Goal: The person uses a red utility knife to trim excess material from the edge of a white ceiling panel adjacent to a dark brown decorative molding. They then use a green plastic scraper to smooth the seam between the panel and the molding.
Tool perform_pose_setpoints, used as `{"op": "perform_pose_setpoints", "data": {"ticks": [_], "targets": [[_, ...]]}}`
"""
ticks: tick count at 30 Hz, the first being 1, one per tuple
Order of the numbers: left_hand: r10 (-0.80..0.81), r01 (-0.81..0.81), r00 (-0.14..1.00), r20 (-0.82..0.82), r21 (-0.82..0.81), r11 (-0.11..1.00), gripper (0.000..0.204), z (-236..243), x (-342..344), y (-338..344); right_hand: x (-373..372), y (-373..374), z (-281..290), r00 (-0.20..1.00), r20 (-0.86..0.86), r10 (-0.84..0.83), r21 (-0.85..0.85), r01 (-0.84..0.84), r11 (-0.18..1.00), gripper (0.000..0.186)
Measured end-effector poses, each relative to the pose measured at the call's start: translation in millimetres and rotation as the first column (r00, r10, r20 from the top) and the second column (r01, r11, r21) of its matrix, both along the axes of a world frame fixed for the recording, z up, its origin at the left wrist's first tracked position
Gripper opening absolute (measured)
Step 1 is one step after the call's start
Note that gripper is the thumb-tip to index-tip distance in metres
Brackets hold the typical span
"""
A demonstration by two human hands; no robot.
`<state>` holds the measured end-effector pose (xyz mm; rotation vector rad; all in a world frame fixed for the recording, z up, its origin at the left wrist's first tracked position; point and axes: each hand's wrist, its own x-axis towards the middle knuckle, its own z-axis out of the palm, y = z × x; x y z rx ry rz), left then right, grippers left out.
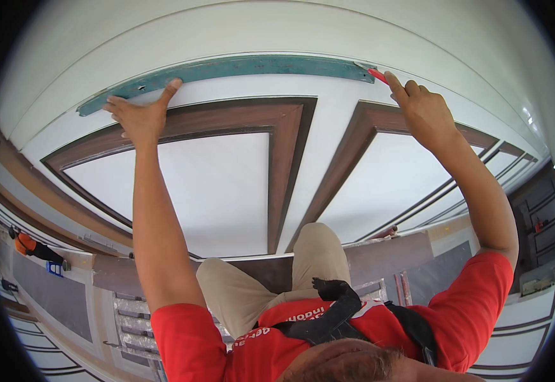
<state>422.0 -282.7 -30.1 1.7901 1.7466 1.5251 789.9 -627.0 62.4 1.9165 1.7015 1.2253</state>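
Note:
A long green strip [226, 68], like a straightedge with worn, marked surfaces, lies along the white band above the brown-framed panels. My left hand [140, 118] presses on its left part with thumb and fingers spread wide. At the strip's right end, my right hand [425, 111] is closed round the red handle of a cutter knife [375, 75]. The knife's thin grey blade points left and rests at the strip's upper edge. Whether the blade is in the surface cannot be made out.
White panels [213, 184] with dark brown moulding [284, 153] stand before me. Below are wooden boards [385, 254] and metal scaffold rungs [132, 318]. Far down at the left, a person in orange [26, 244] is near a blue stool [54, 268].

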Motion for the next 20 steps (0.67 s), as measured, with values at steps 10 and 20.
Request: {"op": "perform_pose_setpoints", "data": {"ticks": [10,20], "targets": [[-0.013,0.016,0.999,-0.049,0.056,0.998,0.17,-8,-13,19,-47,-8,-32,0.845,-0.331,0.42,0.299,-0.328,0.896,0.052],[0.002,-0.01,0.989,-0.149,-0.056,0.998,0.166,-4,-19,10,2,74,-83,0.462,-0.443,0.768,0.822,-0.132,0.554,0.065]]}}
